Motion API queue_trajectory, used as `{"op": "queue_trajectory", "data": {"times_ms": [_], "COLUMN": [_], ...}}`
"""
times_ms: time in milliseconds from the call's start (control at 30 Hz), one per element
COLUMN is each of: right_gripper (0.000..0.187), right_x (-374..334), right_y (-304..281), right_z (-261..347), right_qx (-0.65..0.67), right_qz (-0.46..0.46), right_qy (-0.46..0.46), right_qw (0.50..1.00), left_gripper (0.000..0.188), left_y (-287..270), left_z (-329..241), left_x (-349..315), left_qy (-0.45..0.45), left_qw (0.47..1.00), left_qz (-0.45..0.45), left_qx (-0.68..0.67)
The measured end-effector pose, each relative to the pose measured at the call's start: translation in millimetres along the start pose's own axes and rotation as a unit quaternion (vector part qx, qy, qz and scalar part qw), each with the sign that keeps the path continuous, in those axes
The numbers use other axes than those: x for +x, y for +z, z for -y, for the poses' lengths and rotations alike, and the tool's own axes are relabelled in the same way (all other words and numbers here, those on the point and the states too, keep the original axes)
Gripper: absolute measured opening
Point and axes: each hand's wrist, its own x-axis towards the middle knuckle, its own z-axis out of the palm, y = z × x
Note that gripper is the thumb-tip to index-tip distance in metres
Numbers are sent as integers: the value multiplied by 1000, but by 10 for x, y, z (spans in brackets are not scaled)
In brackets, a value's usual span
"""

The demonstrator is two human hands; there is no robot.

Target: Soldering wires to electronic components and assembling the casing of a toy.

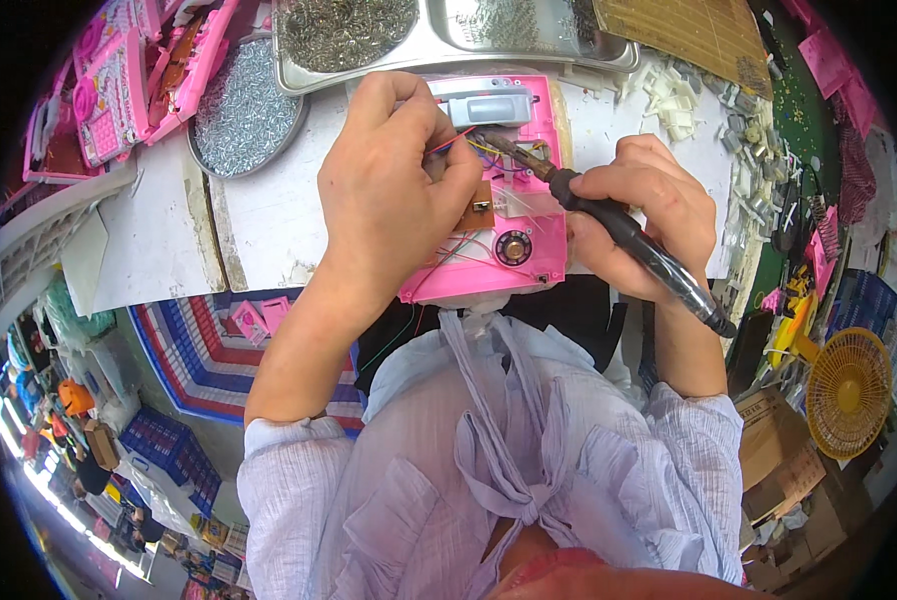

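Note:
In front of me on the white worktop lies a pink plastic toy housing (419,288), its inside facing up. Thumb and fingers of my left hand (394,190) pinch a thin red wire (454,142) over its left side. My right hand (654,215) grips a soldering iron (629,228) by its black handle. The iron's metal tip points left, close to the wire and just below a grey-blue plastic part (494,108). A small brown circuit board (478,216), a round black speaker (514,248) and several coloured wires sit inside the housing. My left fingers hide part of it.
A metal tray (424,50) of small metal parts stands at the back, with a round dish (299,130) of silvery pieces left of it. Pink housings (114,95) pile up far left. White plastic parts (674,95) and cardboard (684,35) lie back right.

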Motion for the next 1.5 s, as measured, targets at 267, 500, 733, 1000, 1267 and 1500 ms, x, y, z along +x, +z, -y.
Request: {"op": "queue_trajectory", "data": {"times_ms": [267,500,733,1000,1267,1500], "right_gripper": [32,33,32,32,31,31], "right_x": [-48,-131,-205,-217,-221,-243], "right_y": [-21,-144,-229,-274,-291,-288], "right_z": [-13,22,20,41,30,1], "right_qx": [20,10,15,10,10,9], "right_qz": [-15,-34,-32,-37,-42,-57], "right_qy": [-21,-36,-25,-17,-21,-30], "right_qw": [999,999,999,999,999,998], "left_gripper": [12,13,14,13,10,6], "left_y": [35,21,26,12,-25,-57], "left_z": [30,20,-2,-6,-8,30], "left_x": [-12,-18,-6,-6,-24,-47], "left_qy": [13,6,3,13,20,16], "left_qw": [1000,1000,1000,999,1000,1000], "left_qz": [-17,-10,-9,-12,-14,-12], "left_qx": [14,25,28,30,4,0]}}
